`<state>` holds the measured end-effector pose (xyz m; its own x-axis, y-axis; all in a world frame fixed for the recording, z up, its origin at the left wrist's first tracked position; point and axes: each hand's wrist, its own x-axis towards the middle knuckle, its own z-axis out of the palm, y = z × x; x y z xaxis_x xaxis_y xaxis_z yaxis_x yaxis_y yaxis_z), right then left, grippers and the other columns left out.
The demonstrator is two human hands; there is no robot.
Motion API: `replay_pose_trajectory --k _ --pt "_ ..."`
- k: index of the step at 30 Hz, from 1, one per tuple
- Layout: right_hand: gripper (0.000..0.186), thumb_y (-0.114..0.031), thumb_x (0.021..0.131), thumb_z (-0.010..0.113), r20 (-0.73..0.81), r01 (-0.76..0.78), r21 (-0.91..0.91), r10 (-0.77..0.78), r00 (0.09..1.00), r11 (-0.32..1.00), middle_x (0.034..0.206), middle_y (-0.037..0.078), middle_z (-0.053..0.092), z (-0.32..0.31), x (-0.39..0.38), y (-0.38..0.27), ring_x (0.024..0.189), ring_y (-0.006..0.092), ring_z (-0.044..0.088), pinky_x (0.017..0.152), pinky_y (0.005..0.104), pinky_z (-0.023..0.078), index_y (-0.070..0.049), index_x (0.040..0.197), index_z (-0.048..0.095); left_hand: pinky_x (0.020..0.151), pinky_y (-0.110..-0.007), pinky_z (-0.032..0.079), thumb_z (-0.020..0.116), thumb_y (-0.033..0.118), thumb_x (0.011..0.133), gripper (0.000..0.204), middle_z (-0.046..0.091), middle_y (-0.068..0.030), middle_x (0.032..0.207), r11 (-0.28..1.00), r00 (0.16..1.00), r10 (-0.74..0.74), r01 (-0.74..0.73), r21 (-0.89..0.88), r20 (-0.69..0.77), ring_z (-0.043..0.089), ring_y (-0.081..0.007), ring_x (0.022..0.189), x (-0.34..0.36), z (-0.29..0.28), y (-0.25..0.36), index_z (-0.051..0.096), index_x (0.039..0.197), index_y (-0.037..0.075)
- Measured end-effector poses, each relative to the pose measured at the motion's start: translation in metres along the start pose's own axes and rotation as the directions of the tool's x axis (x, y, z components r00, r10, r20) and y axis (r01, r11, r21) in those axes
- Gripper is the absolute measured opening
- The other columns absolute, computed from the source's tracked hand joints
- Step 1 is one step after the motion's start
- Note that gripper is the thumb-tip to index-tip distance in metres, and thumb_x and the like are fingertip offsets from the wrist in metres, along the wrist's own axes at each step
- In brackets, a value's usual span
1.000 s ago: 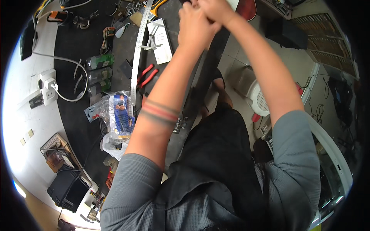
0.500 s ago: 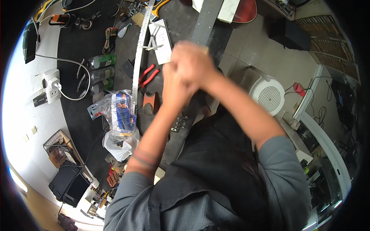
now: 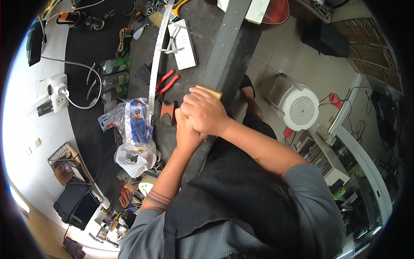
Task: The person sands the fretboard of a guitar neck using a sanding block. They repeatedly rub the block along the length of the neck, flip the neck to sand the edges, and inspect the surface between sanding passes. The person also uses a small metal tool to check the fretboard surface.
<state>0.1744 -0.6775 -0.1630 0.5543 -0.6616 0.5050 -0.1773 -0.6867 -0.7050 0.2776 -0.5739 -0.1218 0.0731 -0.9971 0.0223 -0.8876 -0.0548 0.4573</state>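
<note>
My left hand (image 3: 188, 131) and my right hand (image 3: 207, 113) are clasped together, the right one overlapping the left. Both are closed around a wooden block (image 3: 209, 91), whose light-coloured far end sticks out beyond my fingers. The rest of the block is hidden under the hands. It sits over the near part of a long dark grey strip with small dots (image 3: 226, 41), which looks like a guitar fretboard. Left of my hands, a small orange-brown block with curved notches (image 3: 167, 113) stands near red-handled pliers (image 3: 167, 82).
A steel ruler (image 3: 156, 64) runs along the dark bench. Beyond the pliers lies a white board with small sticks (image 3: 183, 47). Green bottles (image 3: 115, 65) and a plastic-wrapped package (image 3: 139, 125) are at left. A red guitar body (image 3: 277, 12) is at the far end; a white stool (image 3: 300, 105) stands right.
Both hands have come back toward my body along the strip, still clasped on the wooden block. More of the strip now shows beyond them.
</note>
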Motion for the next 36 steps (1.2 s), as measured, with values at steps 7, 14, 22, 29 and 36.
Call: replay_pose_trajectory --k 7,14,22,29,36 --pt "0.019 -0.025 0.091 0.057 0.052 -0.155 -0.004 0.155 0.987 0.988 0.096 0.011 0.071 -0.110 0.134 0.166 0.091 0.0375 0.071 0.081 0.0474 0.058 -0.009 0.095 0.068 0.106 -0.058 0.054 0.092 0.029 0.079 0.046 0.066 -0.0328 0.129 0.991 0.989 0.113 -0.119 -0.054 -0.091 0.059 -0.0516 0.121 0.227 0.037 0.039 0.081 0.112 -0.001" --pt "0.013 -0.022 0.087 0.062 -0.058 -0.078 0.062 0.081 0.995 0.995 0.088 0.012 0.068 -0.066 0.090 0.092 0.085 0.0372 0.069 0.078 0.0485 0.056 -0.011 0.087 0.068 0.107 -0.056 0.052 0.093 0.027 0.078 0.051 0.065 -0.0305 0.134 0.995 0.991 0.063 -0.072 -0.070 -0.122 0.058 -0.0498 0.120 0.138 0.028 0.011 0.081 0.118 -0.002" --pt "0.018 -0.029 0.085 0.067 0.008 -0.048 -0.030 0.048 0.999 0.998 0.095 0.012 0.069 -0.032 0.040 0.030 0.100 0.0346 0.073 0.098 0.0472 0.060 -0.011 0.088 0.066 0.104 -0.055 0.051 0.092 0.026 0.078 0.059 0.071 -0.0233 0.130 0.991 0.992 0.118 -0.120 -0.054 -0.041 0.059 -0.0488 0.119 0.050 0.014 -0.013 0.081 0.132 0.005" --pt "0.016 -0.015 0.096 0.055 0.041 -0.153 0.000 0.153 0.987 0.988 0.094 0.019 0.070 -0.123 0.159 0.186 0.093 0.0433 0.071 0.082 0.0503 0.056 -0.005 0.093 0.067 0.106 -0.055 0.054 0.091 0.028 0.082 0.039 0.063 -0.0280 0.122 0.990 0.987 0.055 -0.075 -0.123 -0.153 0.060 -0.0492 0.120 0.257 0.043 0.043 0.079 0.103 -0.003" --pt "0.016 -0.025 0.087 0.067 0.014 -0.070 0.019 0.070 0.997 0.997 0.092 0.011 0.065 -0.010 0.016 -0.001 0.102 0.0371 0.070 0.099 0.0492 0.058 -0.010 0.084 0.065 0.107 -0.054 0.049 0.090 0.028 0.080 0.058 0.070 -0.0242 0.132 0.997 0.997 0.075 -0.076 -0.035 -0.014 0.060 -0.0482 0.123 0.011 0.005 -0.014 0.082 0.132 0.003"
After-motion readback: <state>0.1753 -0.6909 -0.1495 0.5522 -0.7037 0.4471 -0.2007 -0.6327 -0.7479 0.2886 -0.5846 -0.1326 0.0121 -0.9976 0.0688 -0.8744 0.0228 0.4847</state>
